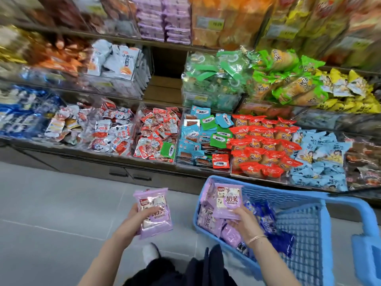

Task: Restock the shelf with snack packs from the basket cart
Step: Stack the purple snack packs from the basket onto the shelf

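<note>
Purple packs held in both hands, lower centre.
Left hand [134, 220] grips a stack [154, 211]; right hand [245, 222] pinches one pack [227, 202] over the basket [305, 223], lower right. Advised: square the stack, then fill the shelf [165, 87] gap, upper centre.

Views: one. Head-worn wide-angle camera, standing height, facing forward and down. Shelf [162, 89] close ahead, filling the upper half; basket cart [299, 219] lower right; left hand [132, 221] and right hand [245, 221] nearest, bottom centre; floor [51, 203] lower left.
</note>
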